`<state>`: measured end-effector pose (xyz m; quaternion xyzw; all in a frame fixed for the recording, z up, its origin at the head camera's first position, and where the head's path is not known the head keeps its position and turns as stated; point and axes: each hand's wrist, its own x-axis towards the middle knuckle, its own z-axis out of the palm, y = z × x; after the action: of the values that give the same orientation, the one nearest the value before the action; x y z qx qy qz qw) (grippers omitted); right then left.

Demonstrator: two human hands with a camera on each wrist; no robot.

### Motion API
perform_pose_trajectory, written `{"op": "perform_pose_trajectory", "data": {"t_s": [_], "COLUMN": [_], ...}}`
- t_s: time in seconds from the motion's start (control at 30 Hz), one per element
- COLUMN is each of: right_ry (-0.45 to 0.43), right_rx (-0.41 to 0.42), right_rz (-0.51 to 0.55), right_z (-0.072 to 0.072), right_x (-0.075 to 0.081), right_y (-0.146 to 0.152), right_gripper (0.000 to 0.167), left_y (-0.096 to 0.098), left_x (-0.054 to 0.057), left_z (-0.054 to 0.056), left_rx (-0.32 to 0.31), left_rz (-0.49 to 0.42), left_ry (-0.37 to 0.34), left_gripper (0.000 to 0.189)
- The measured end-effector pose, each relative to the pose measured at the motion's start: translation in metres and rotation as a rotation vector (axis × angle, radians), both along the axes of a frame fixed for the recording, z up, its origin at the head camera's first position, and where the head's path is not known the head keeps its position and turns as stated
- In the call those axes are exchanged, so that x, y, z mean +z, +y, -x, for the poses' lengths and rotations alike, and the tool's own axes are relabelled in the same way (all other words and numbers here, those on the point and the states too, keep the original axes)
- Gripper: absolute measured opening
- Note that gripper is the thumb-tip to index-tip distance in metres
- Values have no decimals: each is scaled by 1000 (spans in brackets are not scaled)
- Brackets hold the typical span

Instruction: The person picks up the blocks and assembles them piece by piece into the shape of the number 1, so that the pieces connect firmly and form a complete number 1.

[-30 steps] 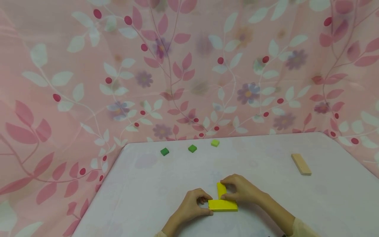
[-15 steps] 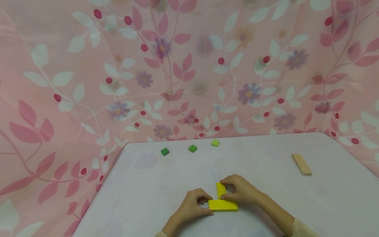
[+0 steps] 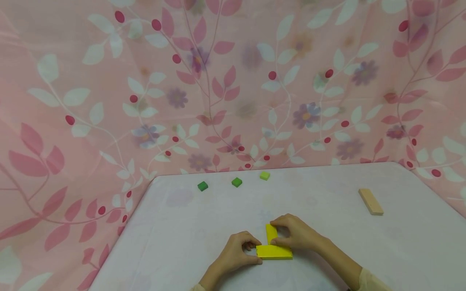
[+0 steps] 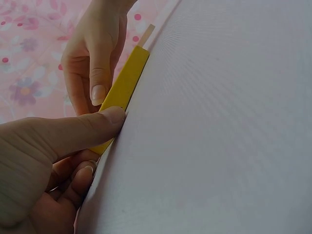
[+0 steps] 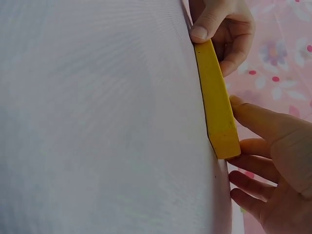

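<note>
Two yellow wooden blocks lie on the table near its front. The front block (image 3: 274, 252) runs left to right. Behind it, the second block (image 3: 271, 233) points away at roughly a right angle, its near end at or very close to the front block. My left hand (image 3: 238, 252) pinches the front block's left end, thumb on the near side and index finger on the far side. With my right hand (image 3: 296, 232) I grip the second block between thumb and fingers. Both wrist views show the front block (image 4: 127, 75) (image 5: 215, 100); the second block is hidden there.
At the back of the table sit a dark green block (image 3: 202, 186), a mid-green block (image 3: 237, 182) and a light green block (image 3: 265, 176). A plain wooden plank (image 3: 371, 201) lies at the right. A pink floral cloth (image 3: 233, 81) hangs behind the white-covered table (image 3: 164, 234).
</note>
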<state>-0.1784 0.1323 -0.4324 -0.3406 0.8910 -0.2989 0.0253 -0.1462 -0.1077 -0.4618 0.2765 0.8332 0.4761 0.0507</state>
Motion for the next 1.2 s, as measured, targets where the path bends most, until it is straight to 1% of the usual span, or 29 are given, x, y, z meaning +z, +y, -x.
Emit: {"op": "perform_pose_trajectory", "data": {"t_s": [0.13, 0.23, 0.53, 0.67, 0.77, 1.03, 1.2], "right_ry": [5, -12, -161, -190, -187, -177, -176], "right_rx": [12, 23, 52, 71, 88, 89, 87], "right_rz": [1, 8, 35, 59, 66, 58, 60], "right_z": [-1, -1, 8, 9, 9, 8, 7], "right_x": [0, -1, -4, -3, -2, -1, -2], "right_y": [1, 4, 17, 20, 20, 19, 20], "right_gripper": [55, 55, 55, 54, 53, 46, 46], "left_y": [0, 0, 0, 1, 1, 0, 0], "left_x": [1, 1, 0, -1, 0, -1, -1], "left_z": [0, 0, 0, 0, 0, 1, 0], "left_rx": [0, 1, 6, 8, 11, 7, 8], "left_rz": [0, 2, 2, 0, 4, 3, -2], "left_ry": [-7, -9, -12, -10, -10, -8, -17], "left_gripper": [31, 30, 31, 31, 31, 31, 30]}}
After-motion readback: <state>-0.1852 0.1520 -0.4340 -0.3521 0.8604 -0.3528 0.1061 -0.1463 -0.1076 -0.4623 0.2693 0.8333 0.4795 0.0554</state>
